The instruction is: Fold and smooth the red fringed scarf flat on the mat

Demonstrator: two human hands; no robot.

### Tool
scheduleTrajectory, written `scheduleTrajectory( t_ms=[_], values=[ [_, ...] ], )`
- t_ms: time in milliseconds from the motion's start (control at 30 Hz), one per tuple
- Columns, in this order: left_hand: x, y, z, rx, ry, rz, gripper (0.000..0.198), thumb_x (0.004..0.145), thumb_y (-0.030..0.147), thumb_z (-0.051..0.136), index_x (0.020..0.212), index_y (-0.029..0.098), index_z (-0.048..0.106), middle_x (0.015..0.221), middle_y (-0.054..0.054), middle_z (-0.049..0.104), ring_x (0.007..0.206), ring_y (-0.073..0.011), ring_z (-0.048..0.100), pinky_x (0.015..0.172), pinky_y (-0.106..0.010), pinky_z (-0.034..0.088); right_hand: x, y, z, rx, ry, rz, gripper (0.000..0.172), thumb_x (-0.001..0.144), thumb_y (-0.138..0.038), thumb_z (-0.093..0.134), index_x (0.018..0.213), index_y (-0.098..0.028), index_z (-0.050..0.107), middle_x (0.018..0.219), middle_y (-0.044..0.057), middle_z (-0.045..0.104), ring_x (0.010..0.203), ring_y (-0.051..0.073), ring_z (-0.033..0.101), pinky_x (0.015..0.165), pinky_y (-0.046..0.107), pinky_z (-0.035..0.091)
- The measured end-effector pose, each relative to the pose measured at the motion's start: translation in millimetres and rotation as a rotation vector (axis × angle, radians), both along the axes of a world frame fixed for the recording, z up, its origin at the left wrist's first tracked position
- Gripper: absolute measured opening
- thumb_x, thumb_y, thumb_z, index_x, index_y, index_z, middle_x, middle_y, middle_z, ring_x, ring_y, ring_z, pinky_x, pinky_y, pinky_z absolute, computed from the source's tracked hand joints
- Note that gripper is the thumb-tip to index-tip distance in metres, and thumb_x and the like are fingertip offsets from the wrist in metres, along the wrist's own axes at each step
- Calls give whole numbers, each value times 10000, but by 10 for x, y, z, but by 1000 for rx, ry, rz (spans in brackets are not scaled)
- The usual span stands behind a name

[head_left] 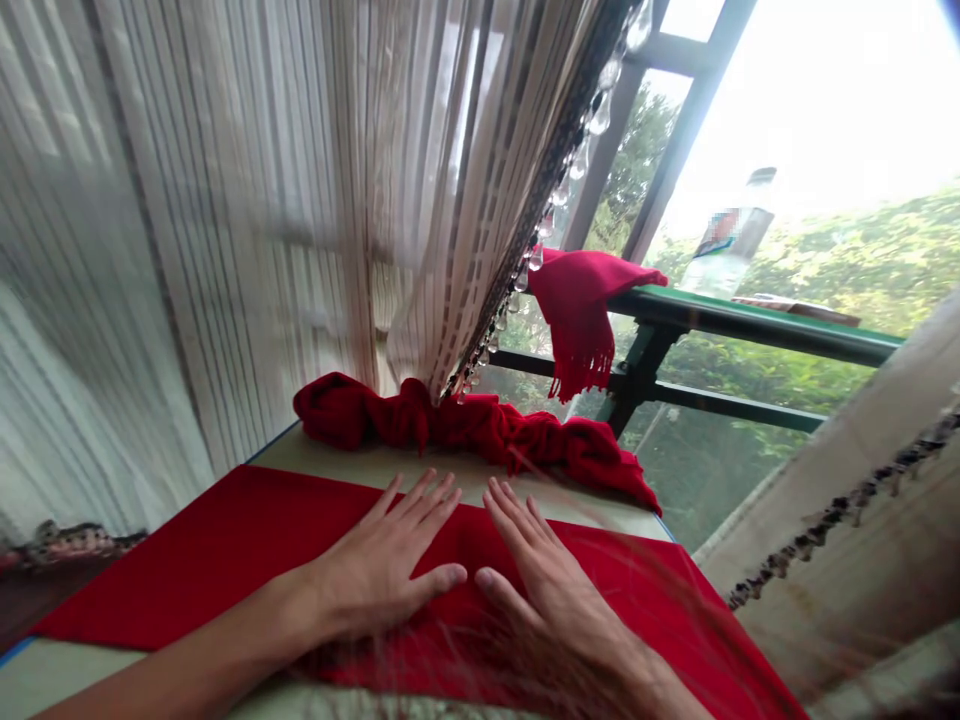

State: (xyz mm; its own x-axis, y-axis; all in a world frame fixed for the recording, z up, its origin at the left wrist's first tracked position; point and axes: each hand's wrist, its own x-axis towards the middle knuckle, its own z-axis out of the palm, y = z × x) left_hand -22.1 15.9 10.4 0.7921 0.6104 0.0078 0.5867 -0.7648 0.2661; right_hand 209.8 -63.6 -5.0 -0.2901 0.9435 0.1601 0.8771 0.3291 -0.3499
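A red cloth (pixel 247 540), smooth and flat, is spread across a pale table (pixel 300 455). On its middle lies my left hand (pixel 394 550), palm down with the fingers stretched out. My right hand (pixel 536 565) rests beside it in the same way, fingers extended, the two thumbs close but apart. Both sets of fingertips are near the cloth's far edge. Beyond them, a bunched red scarf (pixel 480 425) runs along the table's far end. Blurred strands of hair cross the view near my right hand.
Sheer striped curtains (pixel 247 220) with a beaded trim hang at the left and touch the far end. Past the window, a dark green railing (pixel 757 325) carries a red fringed scarf (pixel 581 310) and a clear bottle (pixel 731 245). Another curtain (pixel 847 520) hangs at right.
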Motion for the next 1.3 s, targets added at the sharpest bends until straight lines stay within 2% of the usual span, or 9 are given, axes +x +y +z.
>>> scheduleTrajectory(
  t_ms=[167, 333, 500, 667, 900, 1033, 1133, 1300],
  values=[
    [21, -7, -49, -59, 86, 14, 832, 1006, 683, 436, 1641, 182, 242, 1690, -113, 175, 1573, -327, 107, 1262, -606, 59, -15, 2, -19, -151, -77, -19, 804, 995, -659, 377, 1597, -140, 256, 1695, 143, 178, 1583, 273, 126, 1300, 543, 129],
    [6, -2, -55, -48, 64, -3, 828, 1008, 684, 427, 1640, 181, 246, 1686, -118, 186, 1571, -330, 127, 1257, -619, 69, -12, 11, -11, -159, -88, -24, 815, 991, -668, 372, 1600, -142, 242, 1699, 124, 164, 1584, 269, 116, 1300, 536, 123],
    [10, -21, -22, -67, 121, 3, 844, 1018, 687, 393, 1649, 164, 187, 1697, -111, 121, 1580, -308, 66, 1265, -586, 40, -11, 20, -13, -170, -86, -26, 812, 988, -669, 373, 1600, -149, 252, 1702, 106, 168, 1584, 264, 117, 1303, 523, 117],
    [8, -44, 43, -92, 134, 9, 819, 1037, 638, 396, 1649, 145, 167, 1702, -113, 74, 1583, -296, 26, 1266, -578, 29, -16, 30, -39, -153, -68, -14, 814, 985, -663, 387, 1594, -138, 263, 1691, 129, 185, 1579, 277, 145, 1299, 539, 124],
    [-92, -181, 108, -58, 71, -24, 738, 1060, 639, 327, 1652, 216, 199, 1706, -84, 113, 1582, -282, 40, 1274, -569, 20, 14, 51, -71, -136, -58, -3, 829, 964, -665, 421, 1581, -127, 292, 1674, 135, 219, 1567, 301, 185, 1291, 546, 159],
    [-182, -290, 119, -58, 52, 19, 727, 1054, 654, 330, 1650, 259, 198, 1705, -61, 108, 1581, -294, 51, 1272, -587, 47, 19, 41, -61, -117, -58, -2, 819, 967, -657, 414, 1580, -127, 300, 1674, 135, 233, 1565, 296, 190, 1293, 530, 168],
    [-257, -280, 153, -57, 42, 39, 711, 1054, 648, 349, 1648, 285, 203, 1700, -60, 145, 1577, -312, 88, 1265, -606, 57, 27, 30, -69, -105, -54, 1, 811, 968, -659, 407, 1579, -134, 313, 1674, 129, 246, 1565, 295, 194, 1295, 526, 160],
    [-337, -247, 203, 87, -56, 161, 712, 1072, 656, 232, 1661, 278, 95, 1717, -30, 61, 1585, -263, -10, 1274, -562, 19, 49, 17, -98, -89, -32, 18, 811, 966, -676, 394, 1579, -149, 324, 1675, 120, 257, 1566, 293, 196, 1297, 521, 157]
  ],
)
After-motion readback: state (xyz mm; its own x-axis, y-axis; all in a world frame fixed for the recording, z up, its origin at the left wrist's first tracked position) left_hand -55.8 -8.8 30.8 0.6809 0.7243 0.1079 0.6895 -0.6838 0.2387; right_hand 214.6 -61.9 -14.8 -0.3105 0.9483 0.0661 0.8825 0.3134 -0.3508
